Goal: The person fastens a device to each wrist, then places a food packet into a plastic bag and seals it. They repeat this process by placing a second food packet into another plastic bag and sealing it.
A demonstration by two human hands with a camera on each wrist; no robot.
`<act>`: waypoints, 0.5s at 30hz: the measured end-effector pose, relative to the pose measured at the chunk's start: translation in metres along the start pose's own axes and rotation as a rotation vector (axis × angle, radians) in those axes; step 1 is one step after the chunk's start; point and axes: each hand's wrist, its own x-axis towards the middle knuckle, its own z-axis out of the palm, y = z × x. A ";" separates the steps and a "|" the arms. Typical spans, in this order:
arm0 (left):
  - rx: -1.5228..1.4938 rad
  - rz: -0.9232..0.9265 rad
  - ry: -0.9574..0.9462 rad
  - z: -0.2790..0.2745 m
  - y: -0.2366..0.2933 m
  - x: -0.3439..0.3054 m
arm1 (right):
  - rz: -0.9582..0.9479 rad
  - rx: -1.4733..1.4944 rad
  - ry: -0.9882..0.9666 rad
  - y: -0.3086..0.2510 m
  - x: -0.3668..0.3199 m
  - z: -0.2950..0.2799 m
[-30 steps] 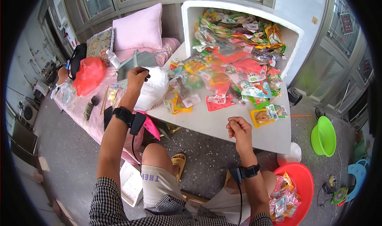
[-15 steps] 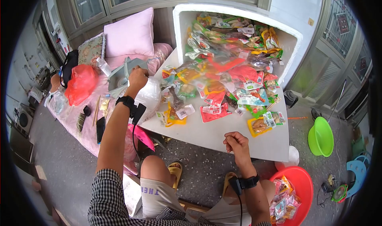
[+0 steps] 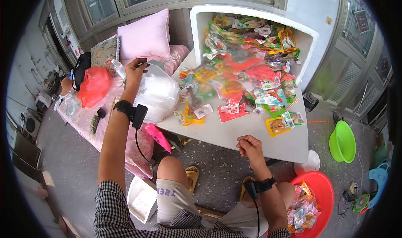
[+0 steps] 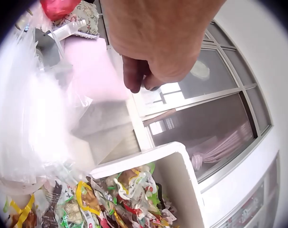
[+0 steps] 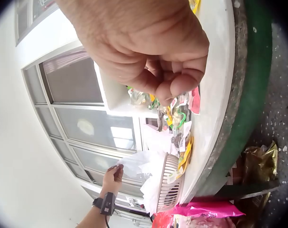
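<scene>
Clear plastic bag: above the white bag pile, at the table's left end. Long axis slants from your left hand down into the pile; pinched end points up. Left fingertips together, clamped on the bag. Your right hand: fingers curled, thumb against forefinger, nothing visible between, near the table's front edge.

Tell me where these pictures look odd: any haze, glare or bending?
Head view: rounded black corners, bowed edges, and a blurry haze over the middle of the food packets; left wrist view: the white plastic washes out, its folds mostly lost; right wrist view: bright reflections on the window, and the room lies on its side.
</scene>
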 end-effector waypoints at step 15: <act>0.061 0.112 -0.239 0.073 0.190 -0.125 | -0.250 -0.286 -0.434 -0.032 -0.024 0.019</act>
